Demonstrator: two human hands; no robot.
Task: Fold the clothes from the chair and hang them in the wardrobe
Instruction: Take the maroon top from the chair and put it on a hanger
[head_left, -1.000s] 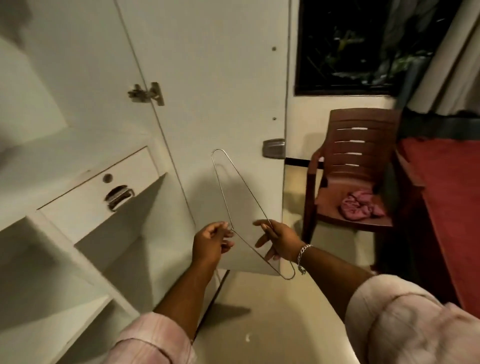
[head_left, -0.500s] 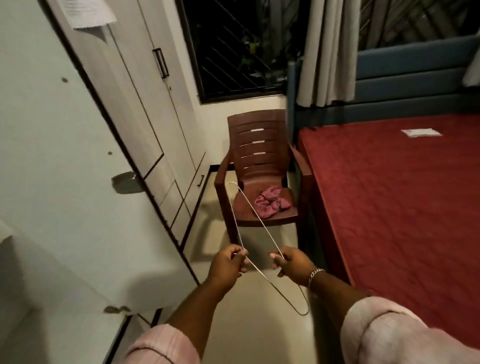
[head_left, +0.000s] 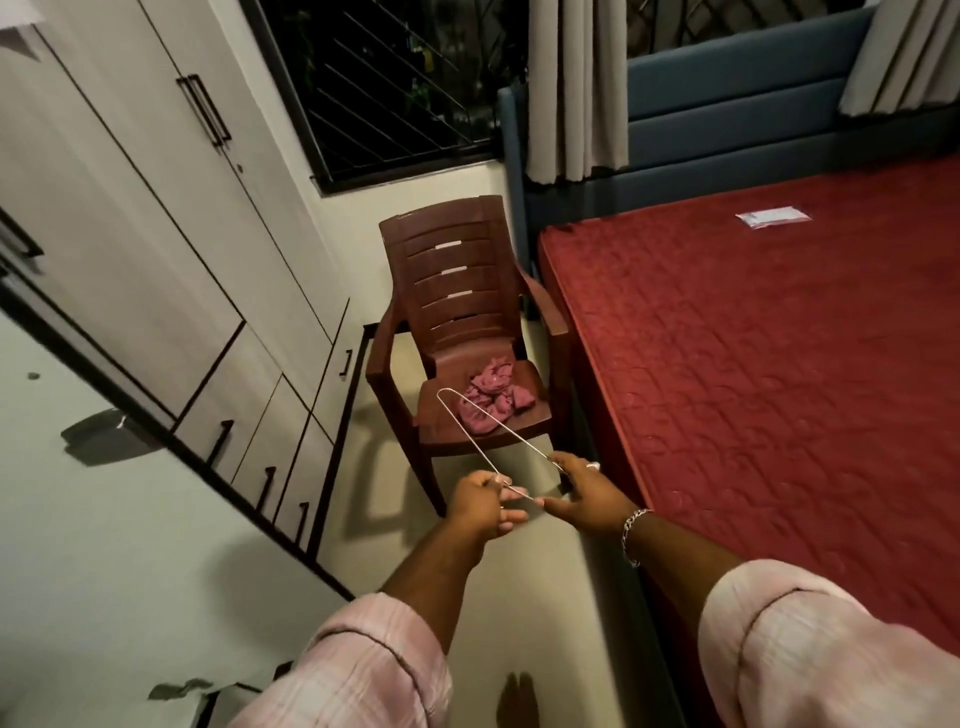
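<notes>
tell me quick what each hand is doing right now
Left hand: closed, gripping the wire hanger.
Right hand: closed, pinching the same wire hanger on its other side.

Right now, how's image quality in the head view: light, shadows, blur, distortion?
Head view: dim warm indoor light, window black; chair casts a hard shadow on the floor beside it; wide-angle bend tilts the wardrobe edges; its near door smears at left; wire hanger thin but readable between left hand and right hand.
</notes>
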